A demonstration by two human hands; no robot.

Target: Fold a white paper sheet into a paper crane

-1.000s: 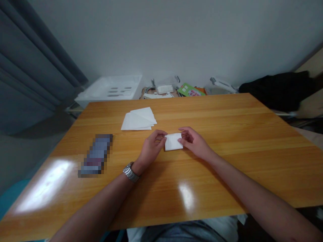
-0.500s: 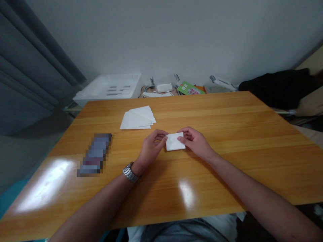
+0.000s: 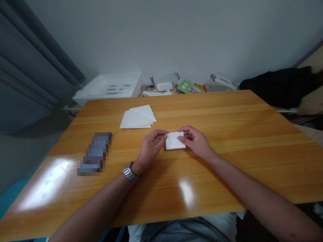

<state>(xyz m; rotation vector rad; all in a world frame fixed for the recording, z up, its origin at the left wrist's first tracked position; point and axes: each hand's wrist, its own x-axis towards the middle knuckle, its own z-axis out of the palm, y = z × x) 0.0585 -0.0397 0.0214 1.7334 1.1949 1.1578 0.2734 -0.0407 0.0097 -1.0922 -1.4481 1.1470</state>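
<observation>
Both hands together over the tabletop (image 3: 227, 134), left hand (image 3: 150, 148) pinching the left edge of a small folded paper (image 3: 174, 141), right hand (image 3: 195, 141) pinching its right edge; paper mid-tabletop; sheet stack (image 3: 137, 117) beyond; watch (image 3: 130, 172) on left wrist

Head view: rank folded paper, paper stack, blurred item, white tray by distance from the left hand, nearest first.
From the left hand:
1. Folded paper, pinched at its left edge; the right hand holds the other edge.
2. Paper stack, just beyond, slightly left.
3. Blurred item, further left on the table.
4. White tray, behind the table's far edge.
</observation>
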